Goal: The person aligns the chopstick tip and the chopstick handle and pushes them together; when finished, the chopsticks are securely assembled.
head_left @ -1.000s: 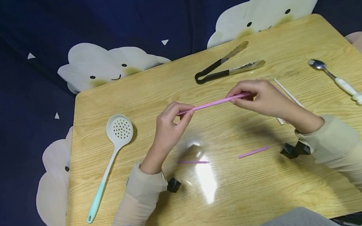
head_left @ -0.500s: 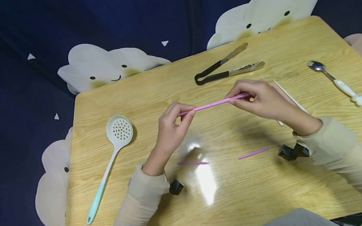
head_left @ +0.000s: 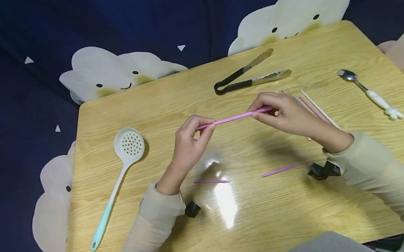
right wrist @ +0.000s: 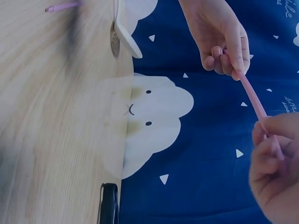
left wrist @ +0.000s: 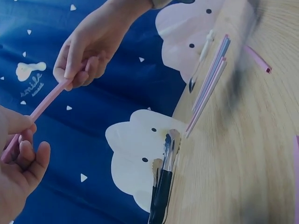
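Observation:
A thin pink straw (head_left: 231, 119) is stretched nearly level between both hands, raised above the table. My left hand (head_left: 190, 141) pinches its left end between thumb and fingers. At the other end, my right hand (head_left: 281, 114) pinches it the same way. The right wrist view shows the straw (right wrist: 252, 97) slightly bowed between the hands. Two short pink pieces lie below the hands: the left piece (head_left: 211, 181) and the right piece (head_left: 279, 170). Beyond the right wrist, a bundle of pink, blue and white straws (left wrist: 211, 83) rests on the table, partly hidden in the head view.
A white skimmer (head_left: 129, 147) with a mint handle lies at the left of the wooden table (head_left: 262, 225). Black-handled tongs (head_left: 235, 86) lie spread at the back. On the right is a spoon (head_left: 375, 98) with a white handle. A dark blue curtain (head_left: 155, 16) hangs behind.
The hands keep their pinch on the pink straw and have hardly moved. The head view has shifted slightly, so the things on the table appear a little further left.

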The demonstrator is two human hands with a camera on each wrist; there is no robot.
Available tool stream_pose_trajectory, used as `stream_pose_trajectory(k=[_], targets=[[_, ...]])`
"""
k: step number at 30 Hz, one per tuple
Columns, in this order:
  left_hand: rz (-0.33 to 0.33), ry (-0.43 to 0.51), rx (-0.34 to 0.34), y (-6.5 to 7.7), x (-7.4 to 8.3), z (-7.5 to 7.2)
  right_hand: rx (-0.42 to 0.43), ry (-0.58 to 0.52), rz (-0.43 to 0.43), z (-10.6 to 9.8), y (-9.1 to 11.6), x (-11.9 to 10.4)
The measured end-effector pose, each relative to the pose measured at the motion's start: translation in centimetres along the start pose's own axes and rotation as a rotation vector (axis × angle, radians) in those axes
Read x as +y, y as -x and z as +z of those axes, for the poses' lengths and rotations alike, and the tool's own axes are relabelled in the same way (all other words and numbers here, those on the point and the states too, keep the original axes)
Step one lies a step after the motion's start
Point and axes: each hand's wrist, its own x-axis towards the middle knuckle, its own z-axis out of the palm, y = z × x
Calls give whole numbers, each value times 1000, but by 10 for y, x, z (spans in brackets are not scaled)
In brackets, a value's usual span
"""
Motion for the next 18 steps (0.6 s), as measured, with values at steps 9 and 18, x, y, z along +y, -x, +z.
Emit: stream_pose_trajectory(k=[9, 18], targets=[[-37, -21, -24, -1, -4, -1, -10, 299, -95, -3, 0, 0], [-37, -25, -68, -2, -6, -1, -6, 428, -121, -9, 5, 2]])
